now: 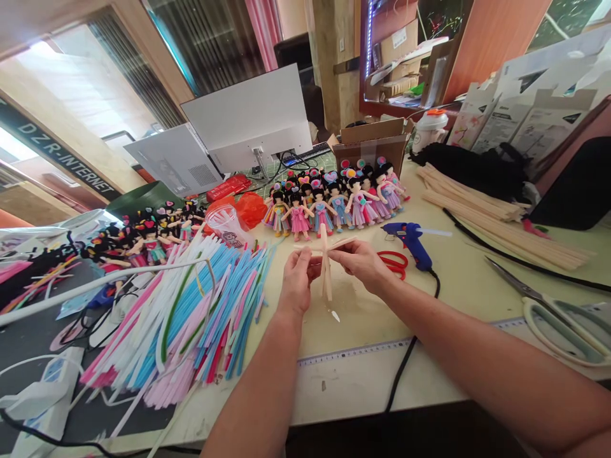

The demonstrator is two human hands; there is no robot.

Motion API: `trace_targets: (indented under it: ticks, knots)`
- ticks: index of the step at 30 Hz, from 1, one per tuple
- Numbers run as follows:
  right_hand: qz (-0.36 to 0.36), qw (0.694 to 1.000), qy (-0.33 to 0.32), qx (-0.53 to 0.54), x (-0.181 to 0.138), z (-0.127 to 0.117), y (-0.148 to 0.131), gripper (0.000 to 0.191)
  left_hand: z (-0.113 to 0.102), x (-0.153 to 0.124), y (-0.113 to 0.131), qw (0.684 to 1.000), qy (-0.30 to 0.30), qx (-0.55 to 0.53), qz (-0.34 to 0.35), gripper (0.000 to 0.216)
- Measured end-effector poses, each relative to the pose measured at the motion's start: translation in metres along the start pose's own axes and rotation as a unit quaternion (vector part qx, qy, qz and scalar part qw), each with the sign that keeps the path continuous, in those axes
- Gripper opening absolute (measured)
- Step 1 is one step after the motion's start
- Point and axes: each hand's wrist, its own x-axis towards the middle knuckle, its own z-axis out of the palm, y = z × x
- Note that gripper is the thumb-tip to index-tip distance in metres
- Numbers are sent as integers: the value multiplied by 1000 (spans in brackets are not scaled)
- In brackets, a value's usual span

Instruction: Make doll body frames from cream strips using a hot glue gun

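Both hands hold a beige pipe-cleaner figure [327, 275] upright above the table, with a thick body, split lower ends and arms out to the sides. My left hand [298, 275] pinches its left arm between thumb and fingers. On the other side, my right hand [361, 259] pinches the right arm. Just behind the hands stand several finished pipe-cleaner dolls [316, 207] with black hair and colourful dresses. A blue glue gun [414, 243] lies to the right of my right hand, beside red-handled scissors [394, 263]. A small white scrap [335, 316] lies below the figure.
Loose coloured pipe cleaners [191, 312] cover the left side; beige ones [506, 219] lie at right. Large scissors [554, 315] rest near the right edge. A ruler strip [353, 353] runs along the front. Behind are a monitor [252, 114] and a cardboard box [370, 143].
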Motion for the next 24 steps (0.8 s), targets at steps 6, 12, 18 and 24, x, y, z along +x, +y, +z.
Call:
trace_targets:
  ticks: [6,12,18,24]
  knots:
    - [7,999,35,-2,5,-5,5,25,-4,2,1,985,50,126,111,11]
    - [2,999,31,-17,4,-3,3,27,-4,-1,5,978,14,138,154,12]
    - [-1,998,33,-60,2,-3,-1,28,1,-5,8,988,-27,80,126,11]
    - [0,997,17,-73,1,-2,-4,30,2,-7,9,989,-63,53,124,20]
